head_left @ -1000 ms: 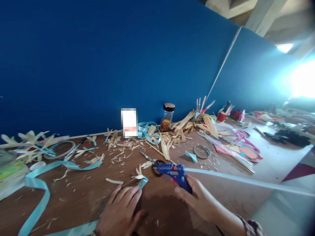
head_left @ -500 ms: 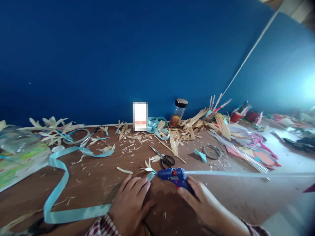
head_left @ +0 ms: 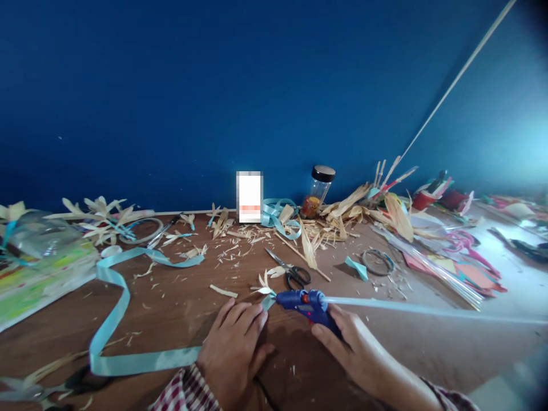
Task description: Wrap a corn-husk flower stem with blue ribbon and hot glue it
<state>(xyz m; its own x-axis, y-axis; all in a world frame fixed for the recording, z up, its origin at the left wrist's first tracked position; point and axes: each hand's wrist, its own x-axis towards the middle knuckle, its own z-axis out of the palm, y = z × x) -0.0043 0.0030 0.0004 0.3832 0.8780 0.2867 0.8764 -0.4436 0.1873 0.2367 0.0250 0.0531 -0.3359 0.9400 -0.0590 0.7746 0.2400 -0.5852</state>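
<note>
Pressing light-blue ribbon down, left hand fingers flat, together; right hand fingers curled round blue glue gun; scissors at its 12 o'clock

No readable text; white card against wall blurred out.

Level blue glue gun, nozzle at the tip of light-blue ribbon looped across the table.

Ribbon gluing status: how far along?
Done: husk flowers lie far left. In hand: left hand pins the ribbon end flat; right hand holds the glue gun, nozzle at the ribbon's tip. Likely left: most of the ribbon trails loose, and husks sit piled by the jar.
</note>
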